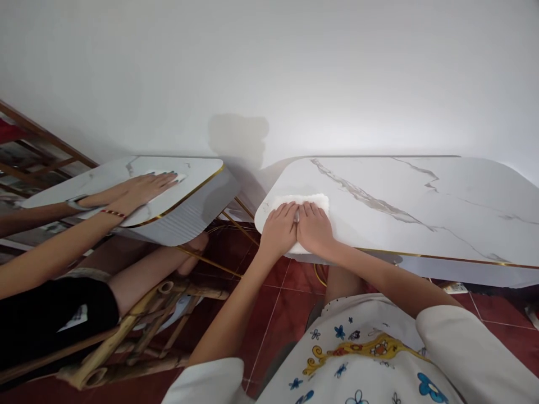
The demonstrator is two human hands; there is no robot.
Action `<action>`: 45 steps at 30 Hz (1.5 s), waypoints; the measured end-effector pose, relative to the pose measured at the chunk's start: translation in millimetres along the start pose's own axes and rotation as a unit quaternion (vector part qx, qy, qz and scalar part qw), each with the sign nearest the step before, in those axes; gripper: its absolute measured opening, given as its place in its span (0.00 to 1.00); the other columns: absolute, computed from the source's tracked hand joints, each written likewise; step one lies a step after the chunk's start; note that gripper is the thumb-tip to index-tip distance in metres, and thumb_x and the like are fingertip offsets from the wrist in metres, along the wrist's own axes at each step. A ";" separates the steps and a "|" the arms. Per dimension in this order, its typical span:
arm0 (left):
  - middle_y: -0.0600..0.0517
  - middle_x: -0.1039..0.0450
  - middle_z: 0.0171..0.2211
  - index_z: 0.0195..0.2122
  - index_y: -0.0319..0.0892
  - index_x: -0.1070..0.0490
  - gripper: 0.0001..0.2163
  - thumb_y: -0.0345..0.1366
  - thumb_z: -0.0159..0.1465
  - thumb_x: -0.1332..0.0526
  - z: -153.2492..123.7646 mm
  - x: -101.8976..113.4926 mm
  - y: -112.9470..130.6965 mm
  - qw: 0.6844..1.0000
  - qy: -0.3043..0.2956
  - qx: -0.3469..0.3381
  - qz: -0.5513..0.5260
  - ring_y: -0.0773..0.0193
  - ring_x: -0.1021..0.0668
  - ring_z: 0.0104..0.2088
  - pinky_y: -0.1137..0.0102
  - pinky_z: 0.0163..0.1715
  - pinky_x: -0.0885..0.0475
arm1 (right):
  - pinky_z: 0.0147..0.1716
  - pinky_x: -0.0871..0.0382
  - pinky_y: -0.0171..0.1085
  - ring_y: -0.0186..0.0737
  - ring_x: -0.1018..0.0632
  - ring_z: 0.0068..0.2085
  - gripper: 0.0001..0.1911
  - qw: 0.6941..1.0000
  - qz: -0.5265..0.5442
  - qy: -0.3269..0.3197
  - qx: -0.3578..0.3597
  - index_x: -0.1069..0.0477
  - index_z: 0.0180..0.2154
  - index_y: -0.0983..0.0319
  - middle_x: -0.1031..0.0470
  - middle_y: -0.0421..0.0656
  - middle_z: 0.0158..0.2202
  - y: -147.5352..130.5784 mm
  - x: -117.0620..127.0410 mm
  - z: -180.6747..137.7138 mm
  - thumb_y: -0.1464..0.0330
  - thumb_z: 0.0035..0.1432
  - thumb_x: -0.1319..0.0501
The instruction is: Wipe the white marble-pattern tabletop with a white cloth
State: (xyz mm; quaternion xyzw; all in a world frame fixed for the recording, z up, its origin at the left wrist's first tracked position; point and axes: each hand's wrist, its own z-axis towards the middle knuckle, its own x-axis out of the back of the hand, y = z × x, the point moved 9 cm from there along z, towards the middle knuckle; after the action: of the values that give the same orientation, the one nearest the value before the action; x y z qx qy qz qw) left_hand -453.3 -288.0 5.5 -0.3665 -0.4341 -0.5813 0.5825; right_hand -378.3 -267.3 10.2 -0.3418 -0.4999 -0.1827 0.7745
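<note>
A folded white fluffy cloth [300, 198] lies on the left end of a white marble-patterned table [379, 193]. My left hand [278, 229] presses down on the cloth's left half, its fingers bent over the fabric. Beside it, touching at the thumbs, my right hand [315, 227] grips the right half in the same way. Both hands hide the middle of the cloth, whose far edge and right corner show past the fingers.
On the left, another person's hands [154, 185] rest on a white cloth on a second marble-patterned table [101, 175] with a gold edge. That person sits on a bamboo chair [138, 320]. A gap separates the tables. Behind stands a white wall [269, 67]; red floor tiles [273, 314] lie below.
</note>
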 end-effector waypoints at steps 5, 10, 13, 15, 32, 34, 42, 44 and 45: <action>0.42 0.32 0.60 0.58 0.39 0.36 0.21 0.32 0.65 0.52 27.7 -10.8 -3.9 0.999 0.000 -0.037 -0.011 0.52 0.31 0.61 0.56 0.61 0.36 | 0.64 0.48 0.47 0.54 0.39 0.66 0.27 1.000 -0.020 -0.016 0.010 0.41 0.64 0.77 0.40 0.60 0.66 11.6 -4.8 25.8 0.71 0.67 0.53; 0.43 0.30 0.57 0.55 0.41 0.34 0.18 0.32 0.66 0.53 80.9 -26.6 -7.7 0.999 0.007 -0.042 -0.017 0.52 0.30 0.59 0.56 0.59 0.34 | 0.62 0.45 0.45 0.52 0.37 0.64 0.25 0.999 -0.038 -0.014 0.014 0.40 0.62 0.76 0.37 0.59 0.65 43.2 -3.6 70.5 0.72 0.67 0.54; 0.42 0.28 0.55 0.53 0.41 0.34 0.17 0.31 0.66 0.53 113.3 -35.6 -11.4 0.999 -0.002 -0.037 -0.034 0.52 0.29 0.58 0.57 0.58 0.34 | 0.61 0.44 0.44 0.51 0.36 0.63 0.25 0.998 -0.052 -0.013 0.026 0.39 0.61 0.75 0.36 0.58 0.64 61.3 -4.3 99.0 0.72 0.67 0.54; 0.42 0.28 0.54 0.53 0.40 0.34 0.17 0.31 0.65 0.53 132.0 -40.6 -16.7 0.998 -0.006 -0.034 -0.045 0.52 0.29 0.57 0.57 0.58 0.33 | 0.61 0.44 0.44 0.51 0.36 0.63 0.24 0.998 -0.059 -0.017 0.035 0.39 0.61 0.76 0.36 0.57 0.64 69.8 -6.9 116.9 0.73 0.67 0.54; 0.46 0.28 0.57 0.54 0.42 0.31 0.21 0.30 0.61 0.52 250.3 -75.9 -67.6 0.996 0.006 -0.028 -0.088 0.54 0.29 0.58 0.60 0.59 0.33 | 0.62 0.44 0.43 0.48 0.37 0.65 0.24 0.999 -0.034 0.018 -0.020 0.38 0.62 0.74 0.36 0.56 0.64 124.0 -17.6 236.8 0.72 0.68 0.53; 0.46 0.28 0.57 0.54 0.43 0.31 0.21 0.30 0.61 0.52 259.5 -80.4 -72.3 0.996 0.006 -0.024 -0.087 0.54 0.29 0.58 0.60 0.59 0.34 | 0.62 0.43 0.43 0.47 0.35 0.64 0.23 0.999 -0.030 0.023 -0.021 0.37 0.60 0.73 0.34 0.56 0.63 127.7 -17.1 244.9 0.72 0.68 0.53; 0.44 0.25 0.52 0.49 0.42 0.29 0.17 0.31 0.64 0.52 285.6 -93.7 -80.4 0.999 -0.035 0.011 -0.039 0.49 0.26 0.53 0.58 0.51 0.31 | 0.56 0.39 0.43 0.48 0.27 0.55 0.20 0.999 -0.017 0.006 -0.028 0.30 0.53 0.70 0.24 0.54 0.53 141.6 -18.7 265.7 0.72 0.68 0.54; 0.43 0.24 0.49 0.47 0.42 0.29 0.16 0.31 0.64 0.52 288.2 -95.9 -76.3 0.999 -0.041 0.014 -0.023 0.48 0.24 0.50 0.58 0.48 0.30 | 0.55 0.38 0.42 0.48 0.26 0.54 0.19 0.999 -0.020 0.003 -0.026 0.30 0.52 0.70 0.24 0.54 0.52 145.7 -17.1 264.4 0.73 0.68 0.54; 0.43 0.23 0.47 0.47 0.43 0.29 0.15 0.31 0.64 0.53 289.4 -96.7 -72.0 0.999 -0.039 0.009 -0.018 0.49 0.24 0.49 0.58 0.47 0.30 | 0.54 0.38 0.42 0.48 0.26 0.54 0.19 0.999 -0.025 0.003 -0.025 0.30 0.52 0.70 0.24 0.54 0.53 148.7 -15.5 262.7 0.73 0.68 0.54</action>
State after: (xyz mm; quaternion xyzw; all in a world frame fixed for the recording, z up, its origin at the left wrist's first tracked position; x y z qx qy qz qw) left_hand -542.9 12.3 12.4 -0.3758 -0.4684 -0.5726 0.5582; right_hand -462.8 23.0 14.7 -0.3484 -0.5009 -0.2154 0.7624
